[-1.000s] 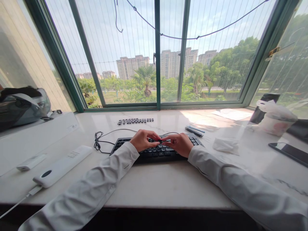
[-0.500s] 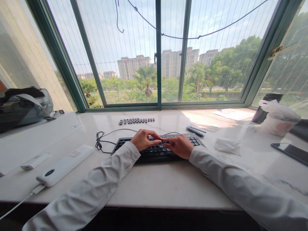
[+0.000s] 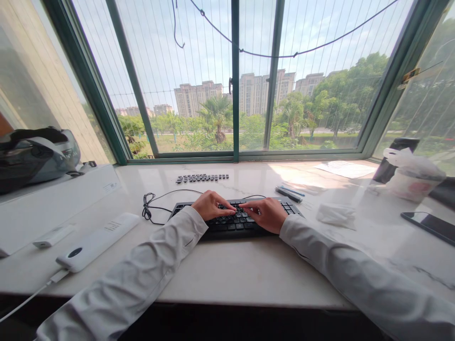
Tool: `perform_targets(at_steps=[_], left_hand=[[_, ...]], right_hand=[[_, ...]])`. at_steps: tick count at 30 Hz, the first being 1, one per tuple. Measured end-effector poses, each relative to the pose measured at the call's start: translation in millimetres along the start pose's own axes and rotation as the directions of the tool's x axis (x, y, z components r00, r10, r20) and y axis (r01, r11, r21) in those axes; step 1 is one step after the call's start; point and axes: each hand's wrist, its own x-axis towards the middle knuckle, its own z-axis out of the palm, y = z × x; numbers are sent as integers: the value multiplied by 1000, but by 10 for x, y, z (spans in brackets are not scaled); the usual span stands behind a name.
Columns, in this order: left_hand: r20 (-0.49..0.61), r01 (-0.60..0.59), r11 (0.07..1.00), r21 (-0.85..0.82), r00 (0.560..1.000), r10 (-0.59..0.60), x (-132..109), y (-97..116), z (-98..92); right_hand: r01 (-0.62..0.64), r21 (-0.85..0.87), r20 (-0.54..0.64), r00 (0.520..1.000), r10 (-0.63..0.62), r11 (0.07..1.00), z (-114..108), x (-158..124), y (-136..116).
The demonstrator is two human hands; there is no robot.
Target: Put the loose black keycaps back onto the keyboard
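Keyboard (image 3: 236,227) lay flat beneath your fingers (image 3: 251,204), probably squared for even reach. Your left hand (image 3: 209,207) held thumb and index nearly together, right hand (image 3: 267,214) facing it; whether either pinched anything could not be told. Loose keycaps (image 3: 202,178) sat beyond your fingertips, likely rowed to keep order.

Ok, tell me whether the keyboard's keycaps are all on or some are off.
Some are off: rows of loose keycaps lie on the counter beyond the keyboard, apart from it.
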Motion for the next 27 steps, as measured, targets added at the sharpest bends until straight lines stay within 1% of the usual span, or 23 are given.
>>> perform_targets(at_steps=[4,9,12,23,27], left_hand=[[13,-50,998,26,999,49,-19,-21,5],[-24,-73,987,145,997,78,-34,-64,19],[-20,-84,978,192,996,89,-40,-71,22],[49,-156,963,221,988,149,-52,-46,-29],[65,-217,949,228,976,207,-82,0,-69]], right_hand=[[18,-31,18,1000,-18,999,14,-6,7],[38,-43,14,999,-38,998,32,-10,0],[55,-38,1,998,-55,998,43,-18,-6],[84,-76,20,996,-83,994,27,-36,-28],[145,-120,65,988,-138,982,-1,-50,-51]])
